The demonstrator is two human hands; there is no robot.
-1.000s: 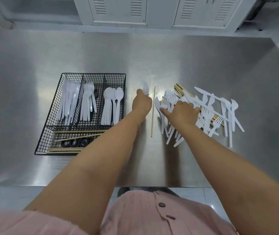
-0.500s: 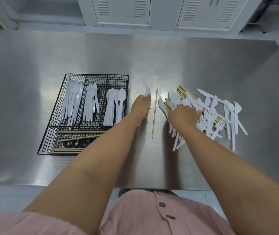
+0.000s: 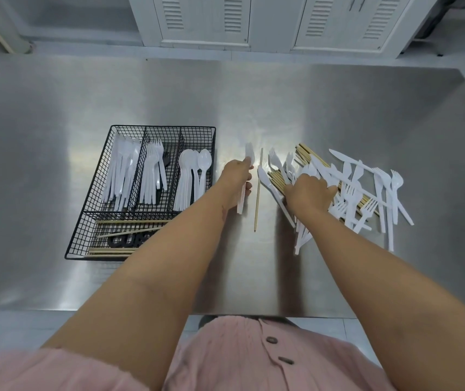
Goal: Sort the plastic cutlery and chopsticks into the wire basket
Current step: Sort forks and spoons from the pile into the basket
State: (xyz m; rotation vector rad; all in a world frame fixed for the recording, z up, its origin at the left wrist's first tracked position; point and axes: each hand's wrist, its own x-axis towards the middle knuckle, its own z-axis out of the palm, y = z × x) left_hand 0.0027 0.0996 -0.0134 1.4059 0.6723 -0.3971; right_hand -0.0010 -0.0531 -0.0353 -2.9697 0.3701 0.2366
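So the wire basket [image 3: 163, 127] is sitting on the left of the steel table [image 3: 253, 103], and it's filling up nicely. The far-left slot is holding the white knives [image 3: 121, 170], the middle one is holding the forks [image 3: 153, 173] with one black piece mixed in, and the right one is holding the spoons [image 3: 194, 176]. The long near slot is carrying a few chopsticks [image 3: 124, 230] lying crosswise.

Just right of the basket, the left hand [image 3: 235, 176] is hovering over the table with its fingers curled round a small bundle of white pieces [image 3: 240, 203]. The tips are blurring, so I can't tell which kind they are. One loose chopstick [image 3: 258, 193] is lying on its own between the two hands.

Further right, the right hand [image 3: 309, 193] is digging into the messy pile [image 3: 358, 190] of forks, knives, spoons and chopsticks. Its fingers are bending down into the heap, but I can't tell whether they're actually pinching anything.

I'm guessing we're sitting somewhere past halfway. The basket is looking well stocked, but that pile is still holding a fair bit, plus the held bundle and the stray chopstick are still waiting to go in.
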